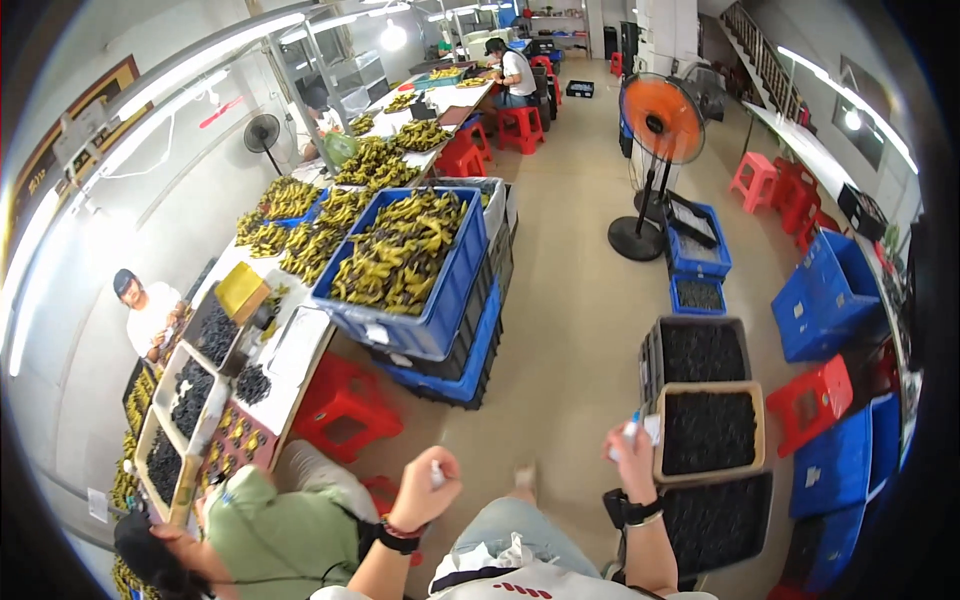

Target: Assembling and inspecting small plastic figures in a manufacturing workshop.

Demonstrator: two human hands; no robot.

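My left hand point(426, 488) is raised at the lower middle, its fingers curled round a small white object point(438, 474) whose kind I cannot make out. To the right, my right hand point(632, 462) grips a slim white tube with a blue tip point(631, 427), pointing upward. Most of the tube is hidden by the fingers. The right hand is nearest to a cream tray of small black pieces point(763, 440). Black straps circle both wrists. The hands are apart, over the floor.
A co-worker in green point(285, 520) sits close on my left, at a long table point(312, 345) heaped with yellow-and-black pieces. A full blue crate point(425, 335) and red stools point(345, 410) stand ahead. A fan point(660, 120) and blue bins point(825, 300) are on the right.
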